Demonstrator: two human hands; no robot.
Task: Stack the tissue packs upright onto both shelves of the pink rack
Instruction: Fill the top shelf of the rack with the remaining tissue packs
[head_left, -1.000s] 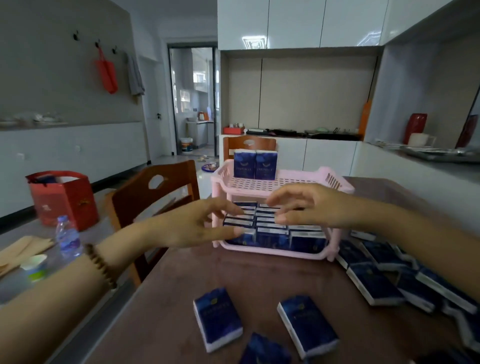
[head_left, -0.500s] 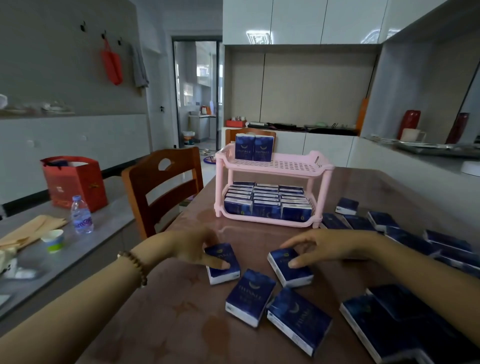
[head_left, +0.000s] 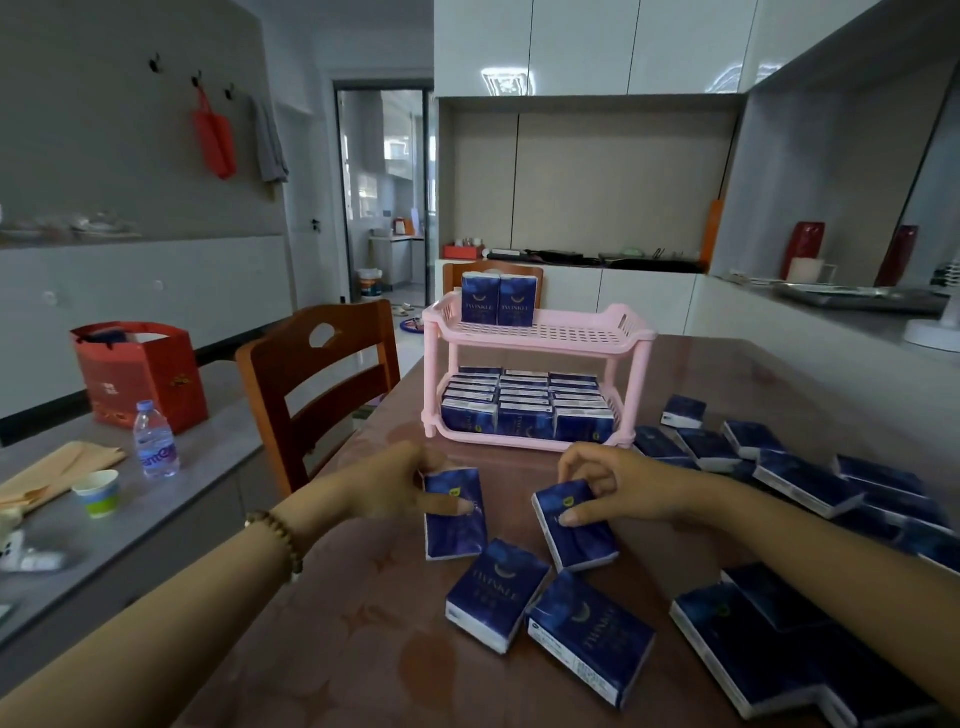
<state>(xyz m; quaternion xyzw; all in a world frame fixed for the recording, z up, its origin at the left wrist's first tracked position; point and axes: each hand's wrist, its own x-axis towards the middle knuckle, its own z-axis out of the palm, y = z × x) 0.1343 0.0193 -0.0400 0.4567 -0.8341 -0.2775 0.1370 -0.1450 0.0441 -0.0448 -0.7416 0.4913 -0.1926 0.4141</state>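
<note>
Toward the near edge of the table (head_left: 337, 649), in the head view, the left hand (head_left: 395, 486) now curls tight round the left tissue pack (head_left: 457, 525), and the right hand (head_left: 618, 488) round the right tissue pack (head_left: 576, 530). A moment ago both hands were up at the pink rack (head_left: 540, 332). Its bottom shelf (head_left: 530, 442) looks full; two upright packs (head_left: 498, 300) stand on top, so these probably go there.

Rack (head_left: 644, 358) stands mid-table (head_left: 322, 649). Two upright tissue packs (head_left: 498, 301) at far-left corner of top shelf (head_left: 571, 332); lower shelf (head_left: 519, 444) filled with packed rows (head_left: 524, 410). Loose packs (head_left: 800, 478) lie on table, near and right of rack. Chair (head_left: 311, 379) left of table; water bottle (head_left: 156, 439) and paper cup (head_left: 98, 491) on side counter (head_left: 208, 467) further left.
</note>
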